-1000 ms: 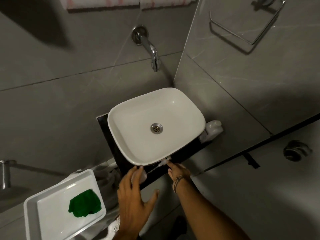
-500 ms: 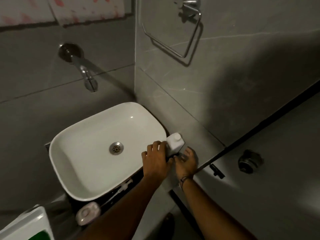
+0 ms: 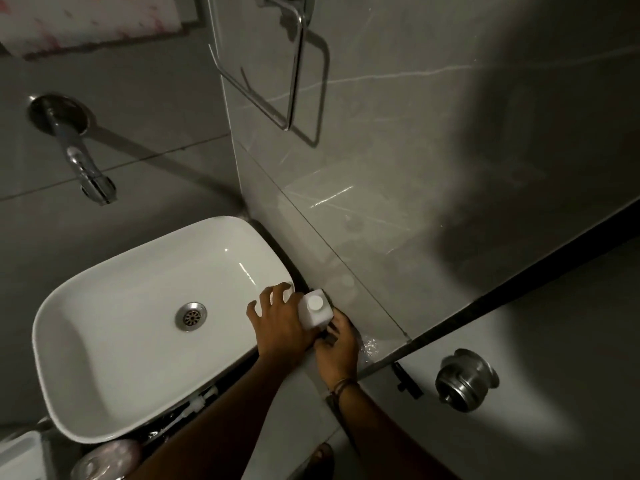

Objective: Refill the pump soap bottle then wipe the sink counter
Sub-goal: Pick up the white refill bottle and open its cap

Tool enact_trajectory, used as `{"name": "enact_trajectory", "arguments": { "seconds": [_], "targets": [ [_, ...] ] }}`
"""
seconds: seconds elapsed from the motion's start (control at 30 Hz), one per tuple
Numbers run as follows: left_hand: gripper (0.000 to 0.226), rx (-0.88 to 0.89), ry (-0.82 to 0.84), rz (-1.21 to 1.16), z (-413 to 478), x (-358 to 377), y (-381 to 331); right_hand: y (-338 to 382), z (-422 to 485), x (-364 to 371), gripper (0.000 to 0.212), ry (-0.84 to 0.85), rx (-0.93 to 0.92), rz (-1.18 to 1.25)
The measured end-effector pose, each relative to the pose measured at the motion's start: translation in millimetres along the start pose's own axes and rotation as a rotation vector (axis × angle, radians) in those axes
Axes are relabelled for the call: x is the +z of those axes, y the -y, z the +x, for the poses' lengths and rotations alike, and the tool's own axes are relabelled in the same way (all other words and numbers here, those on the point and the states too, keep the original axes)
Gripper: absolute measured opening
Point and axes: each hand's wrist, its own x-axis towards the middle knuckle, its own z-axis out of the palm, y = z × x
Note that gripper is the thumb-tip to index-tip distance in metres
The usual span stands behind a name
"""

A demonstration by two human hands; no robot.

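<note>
White bottle [image 3: 314,313] with round cap, upright at right edge of white sink [image 3: 138,327], on dark counter strip [image 3: 298,271] against grey tiled wall [image 3: 381,202]. Wedged between both hands: left hand [image 3: 281,323] on its left side, fingers spread over sink rim, thumb side touching; right hand [image 3: 336,344] curled round its lower right. Firmness of either grip impossible to tell.

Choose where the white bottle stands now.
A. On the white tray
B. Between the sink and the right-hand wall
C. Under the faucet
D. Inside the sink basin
B: the bottle stands between the sink rim and the wall, both hands on it.
</note>
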Motion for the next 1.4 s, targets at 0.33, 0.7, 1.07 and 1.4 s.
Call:
{"name": "enact_trajectory", "arguments": {
  "seconds": [0.33,0.7,1.07,1.4],
  "targets": [
    [0.069,0.104,-0.235,-0.873,-62,-60,3,104,-71,-52,0.031,0.030,-0.413,-0.236],
    [0.056,0.090,-0.362,-0.772,-123,-130,30,232,-136,-19,0.049,0.224,-0.696,-1.187],
    [0.061,0.100,-0.449,-0.721,-149,-164,51,263,-168,7,0.041,0.506,-0.809,-1.433],
    [0.062,0.041,-0.476,-0.718,-154,-170,61,271,-181,13,0.045,0.602,-0.805,-1.317]
  ]
}}
